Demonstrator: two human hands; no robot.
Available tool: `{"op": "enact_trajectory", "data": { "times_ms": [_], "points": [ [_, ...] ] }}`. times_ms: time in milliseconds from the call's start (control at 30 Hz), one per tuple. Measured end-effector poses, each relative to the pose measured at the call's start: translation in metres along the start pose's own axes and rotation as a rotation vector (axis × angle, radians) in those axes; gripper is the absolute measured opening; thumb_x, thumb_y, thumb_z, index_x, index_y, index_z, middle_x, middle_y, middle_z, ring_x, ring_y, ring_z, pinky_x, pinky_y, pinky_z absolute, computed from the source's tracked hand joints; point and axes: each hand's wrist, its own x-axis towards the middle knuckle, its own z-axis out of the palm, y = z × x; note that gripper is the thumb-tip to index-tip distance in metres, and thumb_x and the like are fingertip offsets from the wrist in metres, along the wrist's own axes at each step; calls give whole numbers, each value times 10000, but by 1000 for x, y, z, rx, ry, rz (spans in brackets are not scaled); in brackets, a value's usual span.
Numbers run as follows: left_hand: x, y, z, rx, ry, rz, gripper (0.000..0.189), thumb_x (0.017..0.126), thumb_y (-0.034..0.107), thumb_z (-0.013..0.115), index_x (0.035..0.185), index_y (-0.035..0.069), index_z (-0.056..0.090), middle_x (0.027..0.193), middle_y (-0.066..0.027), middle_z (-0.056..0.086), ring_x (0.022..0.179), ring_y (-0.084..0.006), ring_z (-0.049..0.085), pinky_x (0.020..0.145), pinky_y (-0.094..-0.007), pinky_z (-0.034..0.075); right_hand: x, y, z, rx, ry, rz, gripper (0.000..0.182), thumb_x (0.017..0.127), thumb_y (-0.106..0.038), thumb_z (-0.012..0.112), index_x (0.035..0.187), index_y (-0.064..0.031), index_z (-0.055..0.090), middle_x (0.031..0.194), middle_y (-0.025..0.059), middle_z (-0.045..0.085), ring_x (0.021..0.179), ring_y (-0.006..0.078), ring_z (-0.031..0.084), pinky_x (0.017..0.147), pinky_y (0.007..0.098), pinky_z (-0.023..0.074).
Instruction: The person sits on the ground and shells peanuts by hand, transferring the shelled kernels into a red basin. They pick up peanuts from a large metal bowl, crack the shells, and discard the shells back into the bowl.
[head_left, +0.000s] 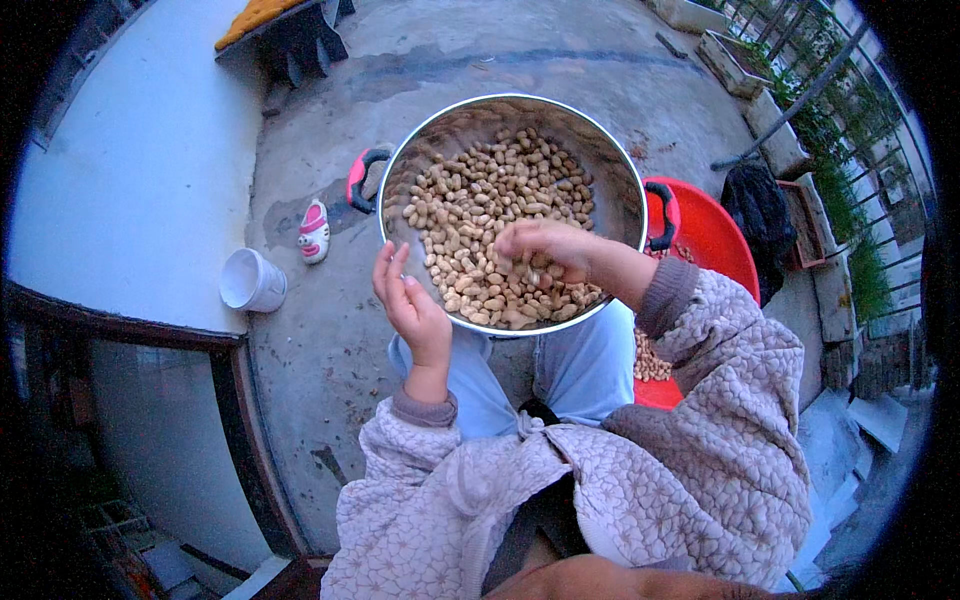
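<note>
A round metal pot (622, 247) with red and black side handles rests over my knees. Unshelled peanuts (480, 195) cover much of its bottom. My left hand (409, 300) is at the pot's lower left rim, thumb and fingers apart, and whether it grips the rim is unclear. Inside the pot, low over the peanuts, my right hand (547, 251) is curled around several of them, slightly blurred. To the right, partly behind my right arm, a red plastic basin (712, 225) holds reddish-brown shelled peanuts (651, 358).
On the concrete floor at the left stand a white bucket (255, 281) and a white and pink clog (314, 232). A black plastic bag (756, 206) lies right of the basin, near planters (735, 64) and a railing. A white wall (142, 180) runs along the left.
</note>
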Motion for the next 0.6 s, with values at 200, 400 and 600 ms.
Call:
{"op": "enact_trajectory", "data": {
  "times_ms": [200, 400, 600],
  "points": [
    [-2, -5, 0, 7, 10, -16, 359, 795, -47, 358, 1103, 0, 537, 1246, -147, 434, 1184, -283, 385, 995, -374, 292, -13, -1, -9, 620, -32, -136, 259, 866, -284, 462, 998, -82, 557, 847, 88, 593, 708, 210, 626, 309, 188, 400],
    [1, 1, 1, 227, 38, 86, 334, 775, -17, 458, 1091, 29, 555, 1192, -139, 476, 1128, -286, 423, 959, -380, 309, -22, 12, -14, 885, -130, -237, 266, 876, -285, 442, 1024, -91, 548, 875, 100, 587, 742, 254, 616, 312, 201, 411],
    [20, 74, 12, -24, -517, 254, 375, 738, 71, 635, 1099, 18, 551, 1043, -113, 546, 891, -248, 555, 768, -334, 444, -26, 18, -4, 800, -57, -292, 239, 864, -295, 473, 995, -114, 559, 837, 49, 595, 647, 151, 590, 331, 197, 399]
  ]
}}
